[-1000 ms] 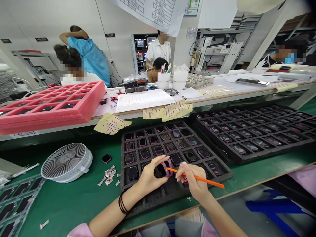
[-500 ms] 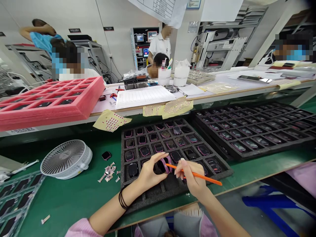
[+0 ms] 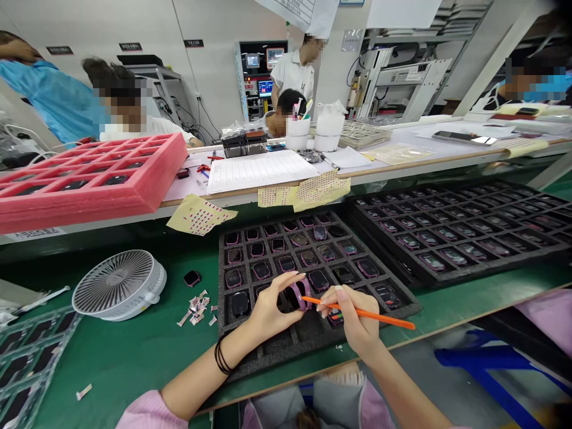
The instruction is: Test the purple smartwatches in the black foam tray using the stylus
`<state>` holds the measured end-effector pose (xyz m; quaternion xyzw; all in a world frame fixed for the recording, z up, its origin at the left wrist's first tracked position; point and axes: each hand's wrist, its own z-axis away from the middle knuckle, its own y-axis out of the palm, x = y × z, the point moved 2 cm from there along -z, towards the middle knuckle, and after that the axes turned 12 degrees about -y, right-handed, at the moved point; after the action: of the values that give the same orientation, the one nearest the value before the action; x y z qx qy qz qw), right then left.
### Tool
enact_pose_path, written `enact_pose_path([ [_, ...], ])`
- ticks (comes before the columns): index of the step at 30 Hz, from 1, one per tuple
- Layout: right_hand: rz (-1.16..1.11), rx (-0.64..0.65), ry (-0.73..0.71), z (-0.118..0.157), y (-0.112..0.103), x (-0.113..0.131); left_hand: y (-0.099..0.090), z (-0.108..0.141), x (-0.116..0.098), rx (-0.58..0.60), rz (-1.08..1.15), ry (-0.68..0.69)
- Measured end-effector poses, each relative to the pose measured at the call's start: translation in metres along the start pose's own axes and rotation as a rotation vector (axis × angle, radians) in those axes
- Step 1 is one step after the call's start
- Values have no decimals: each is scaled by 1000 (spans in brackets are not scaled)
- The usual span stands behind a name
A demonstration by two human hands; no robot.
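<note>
My left hand (image 3: 276, 308) holds a pink-framed smartwatch (image 3: 298, 295) on edge above a black foam tray (image 3: 268, 348). My right hand (image 3: 349, 319) pinches a thin orange stick (image 3: 369, 315), and its tip reaches towards the watch's pink side. The watch's face is turned away and hidden by my left fingers. The tray's compartments hold several similar watches with dark screens. One watch (image 3: 336, 316) lies partly hidden under my right hand.
A second black tray of watches (image 3: 451, 238) lies to the right. To the left are a white fan (image 3: 119, 285), a loose watch (image 3: 192, 278) and paper scraps (image 3: 195, 311). A pink foam tray (image 3: 89, 179) rests on the raised bench behind, and co-workers sit and stand beyond.
The camera view has swung right, so the room slides left. My hands stay together on the watch, and the orange stick now lies flatter.
</note>
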<state>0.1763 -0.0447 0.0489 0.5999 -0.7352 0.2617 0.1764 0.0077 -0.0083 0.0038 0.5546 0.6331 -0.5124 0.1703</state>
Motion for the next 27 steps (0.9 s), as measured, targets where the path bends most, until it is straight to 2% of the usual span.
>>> enact_pose_path([
  [16, 260, 65, -185, -3, 6, 4, 1, 2, 3, -4, 45, 1],
  [27, 274, 69, -227, -7, 7, 10, 3, 3, 4, -19, 0, -12],
])
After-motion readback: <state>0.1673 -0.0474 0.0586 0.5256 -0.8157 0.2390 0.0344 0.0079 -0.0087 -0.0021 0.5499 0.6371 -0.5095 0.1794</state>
